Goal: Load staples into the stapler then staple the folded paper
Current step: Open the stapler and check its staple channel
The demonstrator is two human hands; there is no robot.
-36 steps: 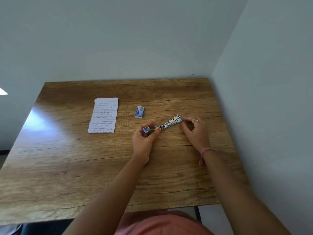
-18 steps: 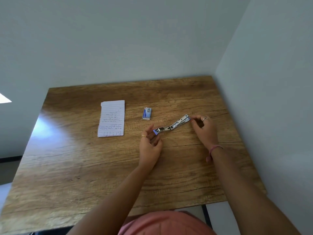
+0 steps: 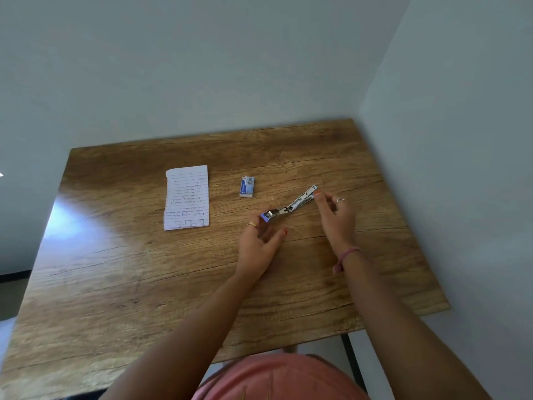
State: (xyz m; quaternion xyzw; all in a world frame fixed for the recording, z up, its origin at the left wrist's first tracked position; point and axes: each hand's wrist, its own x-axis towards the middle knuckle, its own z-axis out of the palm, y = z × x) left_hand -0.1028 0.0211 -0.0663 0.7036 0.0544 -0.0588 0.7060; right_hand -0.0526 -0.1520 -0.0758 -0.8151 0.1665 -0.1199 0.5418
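A small metal stapler [image 3: 291,207] with a blue end lies swung open flat on the wooden table [image 3: 144,284], running diagonally. My right hand [image 3: 336,217] pinches its far right end with the fingertips. My left hand [image 3: 259,243] hovers just below the stapler's blue left end, fingers apart and holding nothing. A small blue and white staple box [image 3: 247,186] lies to the upper left of the stapler. The folded lined paper [image 3: 187,197], with handwriting on it, lies flat further left.
The table sits in a corner, with one wall along its far edge and another [image 3: 461,168] along its right edge. A bright glare patch lies on the table's left side.
My left hand has let go of the stapler's blue end and drawn back a little toward me with its fingers spread. My right hand stays on the other end. The camera has shifted.
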